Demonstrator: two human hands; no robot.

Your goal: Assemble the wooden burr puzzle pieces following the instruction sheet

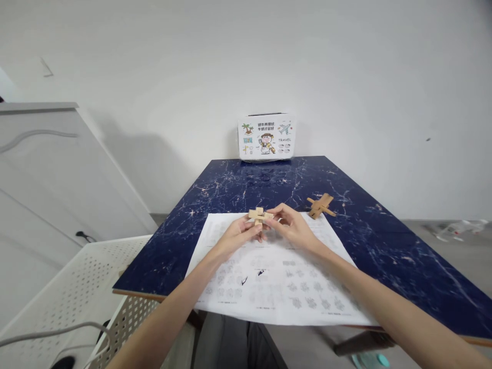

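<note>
A light wooden interlocking puzzle [259,216] made of crossed bars is held up between both hands, above the far edge of a printed paper sheet [269,287]. My left hand [239,231] is closed on its left and lower side, with the thumb along the near face. From the right, my right hand [290,225] pinches the puzzle's right end between thumb and fingers. Some fingertips are hidden behind the pieces. Beyond my right hand lies a second, darker wooden cross-shaped puzzle [321,206], partly over the sheet's far right corner.
The blue marble-patterned table [184,246] stands against the wall. A white case with cartoon prints [266,137] is upright at its far edge. To the left are a white perforated rack [103,261] and a grey cable [49,333]. A plastic bottle [371,360] is under the table.
</note>
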